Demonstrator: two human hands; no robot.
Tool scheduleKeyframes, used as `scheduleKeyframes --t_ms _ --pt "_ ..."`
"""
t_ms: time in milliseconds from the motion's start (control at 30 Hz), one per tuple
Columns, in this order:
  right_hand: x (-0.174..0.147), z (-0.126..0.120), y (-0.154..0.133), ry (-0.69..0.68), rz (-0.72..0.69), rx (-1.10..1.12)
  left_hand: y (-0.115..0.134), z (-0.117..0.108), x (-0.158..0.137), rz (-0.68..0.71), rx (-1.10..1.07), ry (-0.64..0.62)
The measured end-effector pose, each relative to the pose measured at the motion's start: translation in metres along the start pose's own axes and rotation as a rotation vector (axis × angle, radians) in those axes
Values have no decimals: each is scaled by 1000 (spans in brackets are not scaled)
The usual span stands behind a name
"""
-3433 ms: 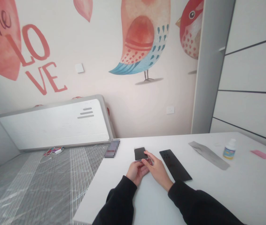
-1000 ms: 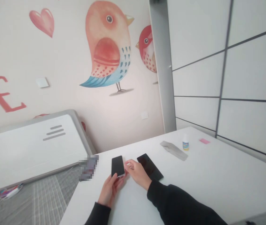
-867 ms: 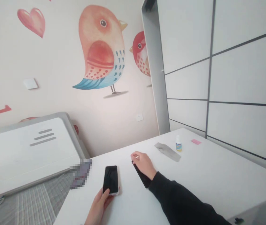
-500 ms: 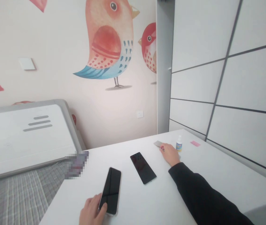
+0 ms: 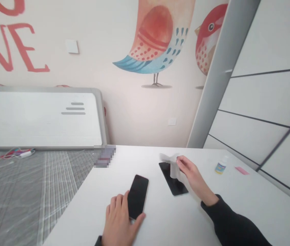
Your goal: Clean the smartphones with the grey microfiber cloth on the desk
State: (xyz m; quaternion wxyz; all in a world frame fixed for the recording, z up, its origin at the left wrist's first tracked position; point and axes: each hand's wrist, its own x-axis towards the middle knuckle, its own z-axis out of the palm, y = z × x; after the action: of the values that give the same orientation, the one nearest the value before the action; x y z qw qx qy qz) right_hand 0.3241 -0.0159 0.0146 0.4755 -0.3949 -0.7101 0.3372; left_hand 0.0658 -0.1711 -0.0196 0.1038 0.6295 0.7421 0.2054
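Observation:
A black-screened smartphone [image 5: 138,196] lies face up on the white table. My left hand [image 5: 120,217] holds its lower end, fingers along the left edge and thumb at the bottom right corner. Pinched in the fingertips of my right hand [image 5: 189,171] is a thin white cloth [image 5: 175,171], hanging loosely. Below the cloth, and partly hidden by it, lies a second dark phone [image 5: 177,186], flat on the table. Whether the cloth touches this phone I cannot tell.
A small white bottle [image 5: 221,165] with a coloured label stands at the right. Next to it lies a pink slip [image 5: 242,170]. A blurred-out item [image 5: 105,156] sits on the table's far left corner. A bed [image 5: 32,191] adjoins on the left, panelled doors [image 5: 260,130] on the right.
My right hand has lifted the cloth from the table and brought it left over the second phone. My left hand has shifted its hold on the smartphone. The view has turned left.

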Motion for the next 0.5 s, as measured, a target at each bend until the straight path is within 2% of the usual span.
scheduleKeyframes --t_ms 133,200,333,500 --pt "-31 58 -47 -470 -144 -28 -8 18 -11 91 24 185" --pt "-46 78 -55 -602 -181 -88 -18 31 -17 163 68 302" --pt "-54 93 -41 -692 -214 -263 -29 49 -25 229 199 428" --pt "-48 95 -25 -693 -206 -429 -10 45 -21 119 192 489"
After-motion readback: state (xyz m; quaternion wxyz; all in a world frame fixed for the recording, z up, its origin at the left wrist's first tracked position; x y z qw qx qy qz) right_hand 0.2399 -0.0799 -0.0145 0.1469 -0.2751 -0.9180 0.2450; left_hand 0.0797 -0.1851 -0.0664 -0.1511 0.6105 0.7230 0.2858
